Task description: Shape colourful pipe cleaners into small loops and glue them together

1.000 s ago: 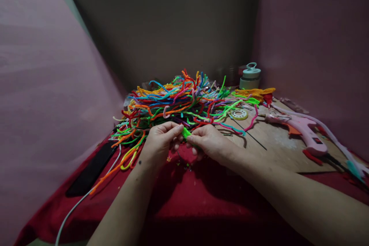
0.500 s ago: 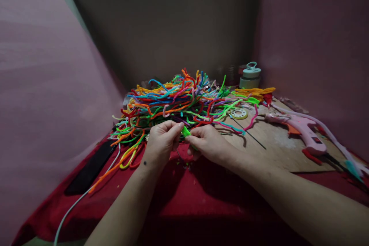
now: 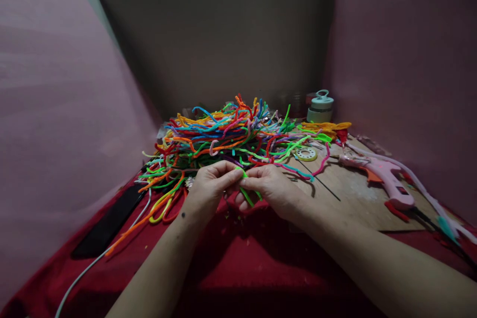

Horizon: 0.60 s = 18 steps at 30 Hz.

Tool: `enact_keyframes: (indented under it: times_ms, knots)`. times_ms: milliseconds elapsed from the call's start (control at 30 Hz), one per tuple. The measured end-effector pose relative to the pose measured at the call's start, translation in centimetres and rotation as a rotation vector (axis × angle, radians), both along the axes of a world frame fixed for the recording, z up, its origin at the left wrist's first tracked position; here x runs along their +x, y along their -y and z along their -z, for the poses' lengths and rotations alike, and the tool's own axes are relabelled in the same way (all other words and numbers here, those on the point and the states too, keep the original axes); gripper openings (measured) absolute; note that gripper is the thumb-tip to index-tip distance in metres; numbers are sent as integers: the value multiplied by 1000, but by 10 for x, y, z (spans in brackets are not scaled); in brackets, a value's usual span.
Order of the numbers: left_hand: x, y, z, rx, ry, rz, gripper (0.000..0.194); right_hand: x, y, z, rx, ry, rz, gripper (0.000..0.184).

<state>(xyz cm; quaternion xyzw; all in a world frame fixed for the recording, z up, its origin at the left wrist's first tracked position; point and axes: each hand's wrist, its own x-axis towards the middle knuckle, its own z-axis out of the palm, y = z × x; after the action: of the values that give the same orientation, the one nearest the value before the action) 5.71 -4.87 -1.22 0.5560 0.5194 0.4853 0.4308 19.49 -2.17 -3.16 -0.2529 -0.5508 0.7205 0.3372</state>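
Note:
A bright green pipe cleaner (image 3: 246,197) is pinched between my two hands, in front of the heap. My left hand (image 3: 214,184) grips its upper end with thumb and forefinger. Close beside it, my right hand (image 3: 270,186) is closed on the same green piece, thumb against forefinger and the lower fingers curled beneath. Two green ends stick out below the fingertips; the part inside the fingers is hidden. Just behind the hands lies a large tangle of many-coloured pipe cleaners (image 3: 219,131).
On the right, a pink glue gun (image 3: 389,179) lies on a wooden board (image 3: 357,208), near a round pale-yellow disc (image 3: 306,154) and a thin black rod (image 3: 322,182). A lidded mint container (image 3: 320,107) stands behind. At left, a black phone-like slab (image 3: 108,223) and a white cable (image 3: 85,271) rest on red cloth (image 3: 253,263).
The green piece has turned in my fingers, so its two ends now point downward below the fingertips. Both hands stay close together. The view has tilted slightly.

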Motion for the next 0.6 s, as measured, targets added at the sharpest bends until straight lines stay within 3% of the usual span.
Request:
enact_keyframes:
  times_ms: [167,267,433,600]
  knots:
    - [5,2,0,74,-198,-155,16,-2,0,2,-75,97,34,10]
    - [5,2,-2,61,-223,-153,17,-4,1,4,-102,53,-27,11]
    - [4,0,-3,9,-86,-77,18,-5,2,4,-156,-55,-79,11]
    - [2,-4,4,13,16,-88,24,-4,-5,7,-146,-241,145,15]
